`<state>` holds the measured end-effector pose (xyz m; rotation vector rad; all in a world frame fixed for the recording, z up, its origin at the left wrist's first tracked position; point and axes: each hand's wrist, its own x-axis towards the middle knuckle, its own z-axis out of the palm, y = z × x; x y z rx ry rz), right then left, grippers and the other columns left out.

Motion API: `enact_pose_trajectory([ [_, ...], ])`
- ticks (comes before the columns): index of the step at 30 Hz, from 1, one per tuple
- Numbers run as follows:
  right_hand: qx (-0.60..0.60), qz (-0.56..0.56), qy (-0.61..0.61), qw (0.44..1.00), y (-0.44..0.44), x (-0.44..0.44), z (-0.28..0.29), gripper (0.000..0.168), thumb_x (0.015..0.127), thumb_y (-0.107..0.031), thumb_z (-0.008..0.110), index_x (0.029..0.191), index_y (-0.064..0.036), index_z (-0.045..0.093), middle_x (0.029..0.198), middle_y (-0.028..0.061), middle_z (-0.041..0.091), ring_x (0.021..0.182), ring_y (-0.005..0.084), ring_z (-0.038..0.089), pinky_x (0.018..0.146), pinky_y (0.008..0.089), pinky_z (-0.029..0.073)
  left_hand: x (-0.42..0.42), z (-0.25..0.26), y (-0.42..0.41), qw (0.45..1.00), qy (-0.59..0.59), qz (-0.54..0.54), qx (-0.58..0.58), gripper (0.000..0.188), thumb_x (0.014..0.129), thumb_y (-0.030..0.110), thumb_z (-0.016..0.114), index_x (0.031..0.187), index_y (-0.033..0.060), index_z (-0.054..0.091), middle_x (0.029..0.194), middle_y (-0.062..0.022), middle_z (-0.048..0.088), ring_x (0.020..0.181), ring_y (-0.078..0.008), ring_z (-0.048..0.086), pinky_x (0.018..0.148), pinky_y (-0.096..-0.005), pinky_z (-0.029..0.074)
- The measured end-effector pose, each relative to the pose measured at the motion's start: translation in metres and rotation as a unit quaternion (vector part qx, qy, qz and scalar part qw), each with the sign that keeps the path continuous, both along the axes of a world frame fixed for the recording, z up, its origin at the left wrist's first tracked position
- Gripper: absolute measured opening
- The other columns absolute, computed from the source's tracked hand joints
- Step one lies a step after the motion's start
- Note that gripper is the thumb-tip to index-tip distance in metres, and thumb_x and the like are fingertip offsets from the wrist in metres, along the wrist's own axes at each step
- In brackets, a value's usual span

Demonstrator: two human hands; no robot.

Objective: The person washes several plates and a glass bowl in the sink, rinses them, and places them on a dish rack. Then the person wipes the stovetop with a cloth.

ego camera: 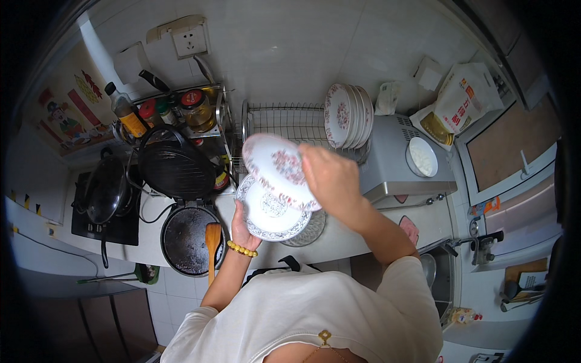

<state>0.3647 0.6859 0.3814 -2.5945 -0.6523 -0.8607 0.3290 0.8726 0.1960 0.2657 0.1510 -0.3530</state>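
Observation:
My left hand (243,233), with a beaded bracelet at the wrist, grips the left rim of a white plate (263,220) with a dark scroll-patterned border. My right hand (333,183) holds a white plate with pink flowers (268,156) by its right edge. This flowered plate is tilted and slightly blurred; it overlaps the upper part of the scroll-patterned one, and I cannot tell whether they touch. Beneath them a patterned clear glass dish (313,231) on the counter is partly hidden. Behind, several flowered plates (340,115) stand upright at the right end of a wire dish rack (286,119).
Left of my hands lies an open electric griddle (188,247) with a wooden spatula (212,240) across it. A lidded pan (106,188) sits on the cooktop (129,233). Right are a grey appliance (386,140), a white bowl (421,156) and a sink (447,290).

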Motion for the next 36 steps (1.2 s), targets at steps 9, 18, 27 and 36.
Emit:
enact_pose_trajectory([
  [9,-0.110,-0.223,-0.038,0.968,-0.039,0.117,0.032,0.013,0.084,-0.013,0.052,0.088,-0.003,0.060,0.079,0.0159,0.065,0.067,0.0339,0.065,0.056,0.0429,0.051,-0.006,0.001,0.008,1.000,0.003,0.017,0.003,0.062,0.093,0.049,0.045,0.138,0.0076,0.036,0.139,-0.0141,0.042,0.126,-0.0315,0.042,0.104,-0.0482,0.037],
  [18,-0.223,-0.320,0.061,0.919,-0.047,0.200,-0.012,0.013,0.078,-0.011,0.059,0.081,-0.011,0.072,0.086,0.0118,0.070,0.079,0.0262,0.069,0.057,0.0340,0.053,-0.013,-0.001,0.014,0.999,0.001,0.034,0.006,0.065,0.092,0.050,0.047,0.139,0.0068,0.035,0.139,-0.0150,0.041,0.127,-0.0318,0.041,0.104,-0.0481,0.036],
  [27,-0.219,-0.318,0.101,0.917,-0.064,0.213,-0.032,0.013,0.081,-0.012,0.058,0.081,-0.010,0.071,0.088,0.0098,0.070,0.082,0.0259,0.068,0.062,0.0359,0.053,-0.015,0.002,0.013,0.999,0.004,0.033,-0.003,0.064,0.092,0.048,0.047,0.139,0.0065,0.035,0.140,-0.0148,0.040,0.127,-0.0321,0.041,0.104,-0.0487,0.036],
  [36,0.081,-0.123,0.064,0.987,-0.040,0.103,-0.014,0.023,0.088,-0.021,0.052,0.081,-0.002,0.062,0.081,0.0198,0.062,0.077,0.0405,0.059,0.064,0.0495,0.047,-0.012,0.007,0.011,1.000,0.010,0.027,0.004,0.061,0.093,0.047,0.047,0.138,0.0068,0.037,0.138,-0.0145,0.042,0.126,-0.0322,0.042,0.104,-0.0489,0.036],
])
